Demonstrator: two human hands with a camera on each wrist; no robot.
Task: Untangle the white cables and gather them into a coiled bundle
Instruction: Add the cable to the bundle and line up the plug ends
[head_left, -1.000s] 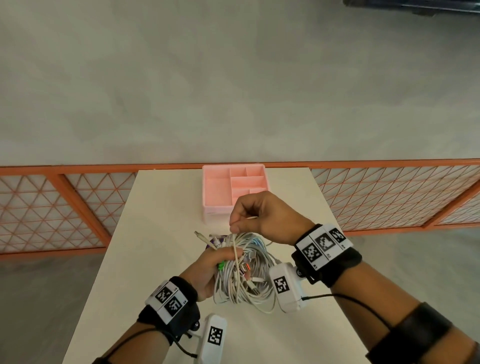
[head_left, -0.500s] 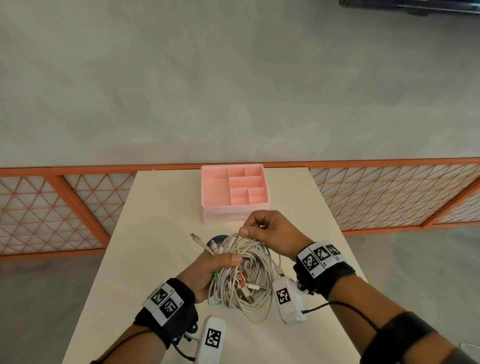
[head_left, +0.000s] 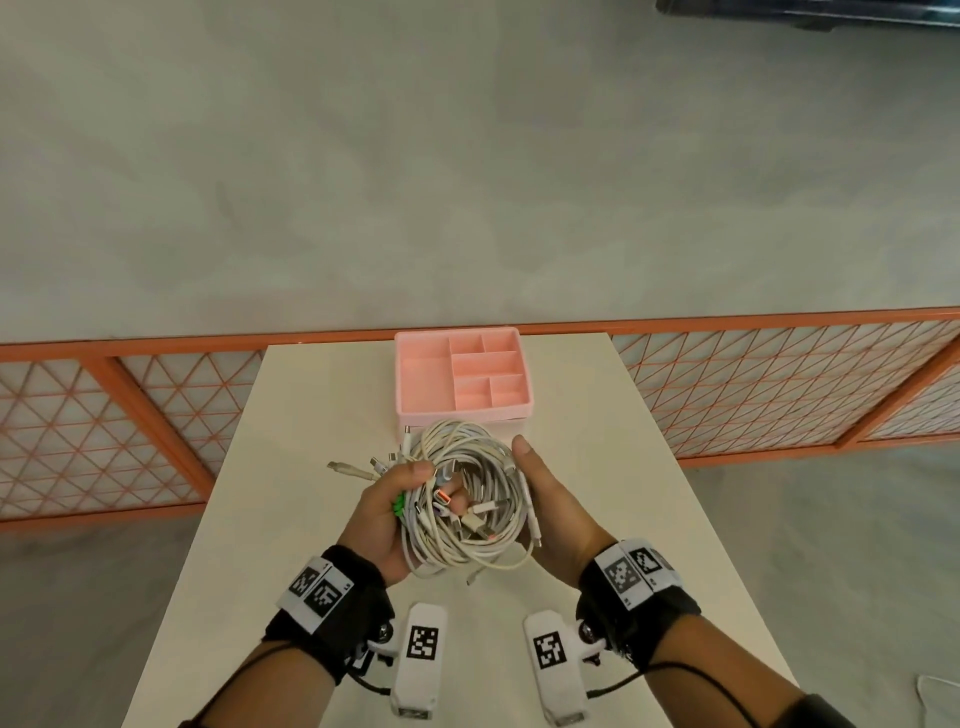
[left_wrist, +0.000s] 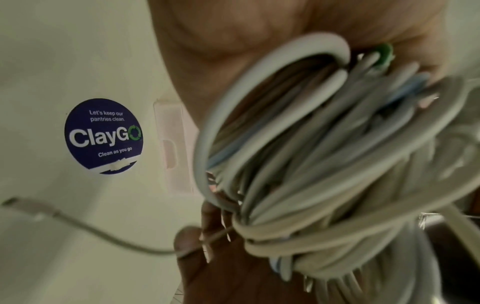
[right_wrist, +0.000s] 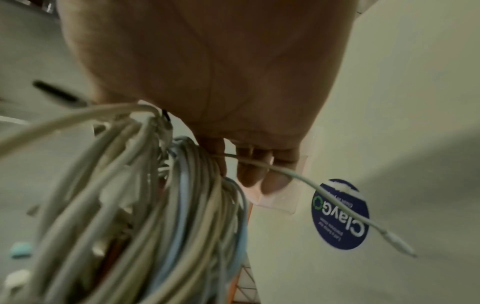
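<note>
A: Nearest in the head view, what do the hands hold?

B: The left hand grips the left side of the coiled white cables, thumb over the top, fingers curled round the strands. The right hand cups the right side with fingers fairly straight, thumb up along the rim. The bundle is held between them, above the worktop.

A: Do the wrist views add anything?

B: Both show a round blue ClayGo sticker on the worktop, which the head view hides. The right wrist view shows one loose cable end crossing the fingers.

A: And beyond?

B: Several plugs stick out to the left; then a pink compartment tray, and an orange mesh fence behind.
</note>
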